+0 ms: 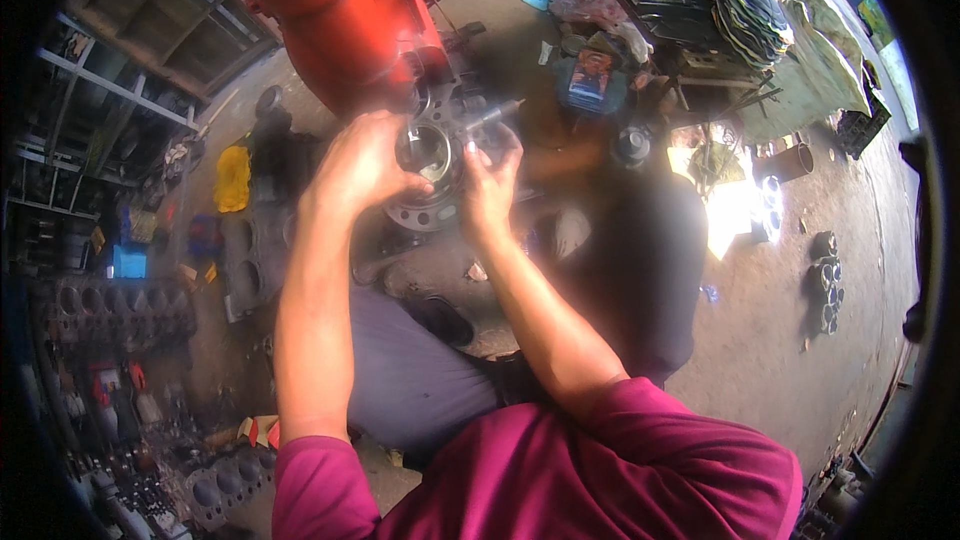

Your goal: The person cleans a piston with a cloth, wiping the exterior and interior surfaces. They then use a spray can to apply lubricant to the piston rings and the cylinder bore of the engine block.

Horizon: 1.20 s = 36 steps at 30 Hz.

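Head view: the left hand (pixel 365 162) pinches a metal ring (pixel 447 152) between its fingers, on the near side of a red machine (pixel 345 35); the right hand (pixel 490 180) bends its fingers beside a slim grey tool (pixel 495 116), grip unclear.

Upper right, tools (pixel 655 2) crowd a dark tray, a pale sheet (pixel 825 65) draping alongside! Nearby sits a blue container (pixel 592 92). Far right, a metal part (pixel 829 292) lies on the floor (pixel 760 380). Leftward now: something bright yellow (pixel 233 181), then a blue box (pixel 128 261)!
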Motion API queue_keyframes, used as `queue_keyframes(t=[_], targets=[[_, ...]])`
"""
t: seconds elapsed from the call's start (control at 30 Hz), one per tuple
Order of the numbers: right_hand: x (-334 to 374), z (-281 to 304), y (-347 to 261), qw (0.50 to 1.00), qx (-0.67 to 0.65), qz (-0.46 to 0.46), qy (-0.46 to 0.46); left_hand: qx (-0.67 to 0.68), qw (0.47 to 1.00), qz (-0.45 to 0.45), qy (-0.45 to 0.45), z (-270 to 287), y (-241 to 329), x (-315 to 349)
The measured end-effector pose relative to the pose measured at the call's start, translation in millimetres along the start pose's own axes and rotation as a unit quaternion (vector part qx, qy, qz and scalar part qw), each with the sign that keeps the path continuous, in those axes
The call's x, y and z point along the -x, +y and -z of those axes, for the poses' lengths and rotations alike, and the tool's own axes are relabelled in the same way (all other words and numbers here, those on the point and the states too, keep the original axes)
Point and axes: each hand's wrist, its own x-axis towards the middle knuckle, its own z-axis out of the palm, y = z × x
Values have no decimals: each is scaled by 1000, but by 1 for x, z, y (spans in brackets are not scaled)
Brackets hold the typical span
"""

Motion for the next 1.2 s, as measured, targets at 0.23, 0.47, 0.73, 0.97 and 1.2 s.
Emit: queue_keyframes(t=[0.23, 0.47, 0.73, 0.97, 1.2], targets=[[-7, 9, 8, 999, -10, 8, -45, -11, 997, 47, -63, 5, 11, -5], [-7, 9, 8, 999, -11, -5, -34, -12, 998, 47, -51, 0, 11, -4], [-5, 8, 5, 1000, 18, -10, -20, -14, 997, 56, -52, -4, 10, -4], [-6, 7, 6, 1000, 11, -2, -17, -13, 996, 66, -63, -4, 11, -5], [-7, 10, 7, 999, 41, -8, -30, -16, 997, 56, -58, -5, 10, -6]])
